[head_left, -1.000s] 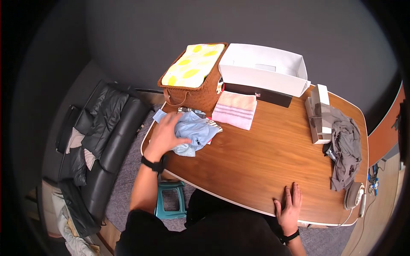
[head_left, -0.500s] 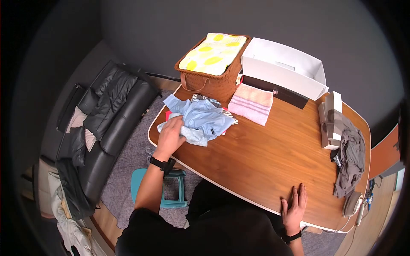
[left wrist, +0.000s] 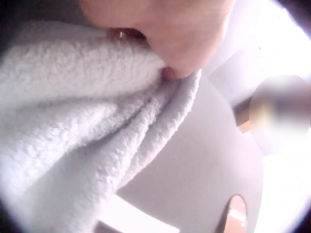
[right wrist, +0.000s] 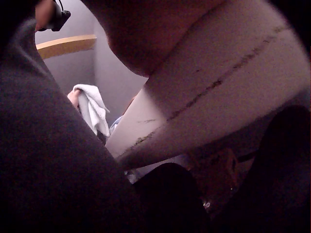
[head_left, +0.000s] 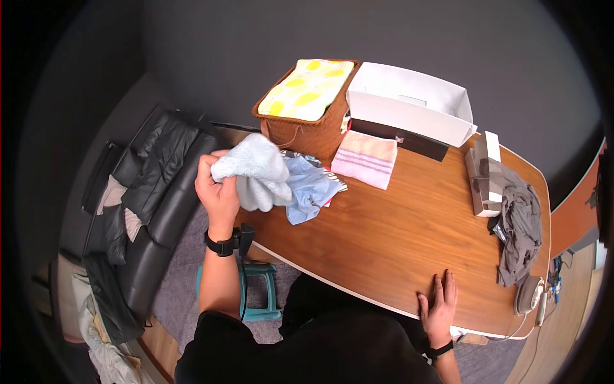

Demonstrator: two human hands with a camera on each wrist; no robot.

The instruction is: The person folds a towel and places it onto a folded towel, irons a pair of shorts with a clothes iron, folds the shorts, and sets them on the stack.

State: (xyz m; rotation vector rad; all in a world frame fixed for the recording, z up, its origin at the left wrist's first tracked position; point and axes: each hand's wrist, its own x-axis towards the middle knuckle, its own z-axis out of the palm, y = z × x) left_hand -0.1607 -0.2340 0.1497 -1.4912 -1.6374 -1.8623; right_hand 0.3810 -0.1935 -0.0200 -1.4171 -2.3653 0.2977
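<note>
My left hand (head_left: 217,189) pinches a pale, fluffy towel (head_left: 256,169) by its edge and holds it up over the table's left end. In the left wrist view the towel (left wrist: 73,107) hangs in folds from the thumb and fingers. Below and to the right of it lies a light blue garment (head_left: 311,190), partly hidden by the towel, on top of other cloths with a black-and-white print. My right hand (head_left: 439,312) rests flat on the table near its front edge, fingers spread. The right wrist view shows the raised towel (right wrist: 92,108) far off.
A brown woven basket (head_left: 304,137) with a yellow-patterned cloth (head_left: 307,89) stands at the back left. Beside it are a folded pink towel (head_left: 366,160), a white box (head_left: 409,105) and a black box (head_left: 422,147). Grey clothing (head_left: 521,224) and headphones (head_left: 528,296) lie at the right.
My left hand reached down to the near side of the clothes pile, took hold of the pale towel and lifted it up off the pile. My right hand has stayed on the table.
</note>
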